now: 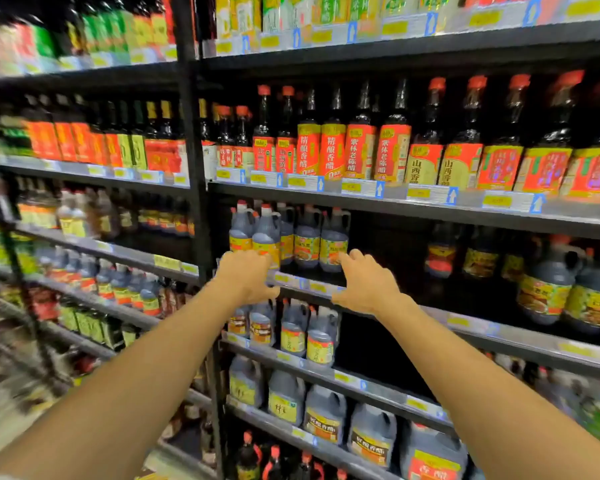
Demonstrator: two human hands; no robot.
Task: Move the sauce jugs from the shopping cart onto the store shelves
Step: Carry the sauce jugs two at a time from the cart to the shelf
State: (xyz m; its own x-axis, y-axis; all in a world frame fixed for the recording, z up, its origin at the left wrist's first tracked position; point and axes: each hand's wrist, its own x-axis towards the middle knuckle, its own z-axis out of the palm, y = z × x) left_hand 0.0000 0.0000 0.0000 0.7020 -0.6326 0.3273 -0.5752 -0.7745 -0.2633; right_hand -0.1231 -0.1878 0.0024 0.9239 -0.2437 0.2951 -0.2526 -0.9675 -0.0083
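Two hands reach toward one shelf: left hand and right hand, each grip spread, holding nothing, just before upright sauce jugs there.

The shelves and their upright post look like dark painted metal with a matt finish. Along each shelf's front edge runs a strip of clear, glossy plastic holding yellow paper price tags. The sauce jugs are smooth, cloudy grey plastic with a dull sheen, wrapped in slick printed labels and topped with orange-red plastic caps; the tall bottles on the shelf above are dark and highly glossy, whether glass or plastic I cannot tell.
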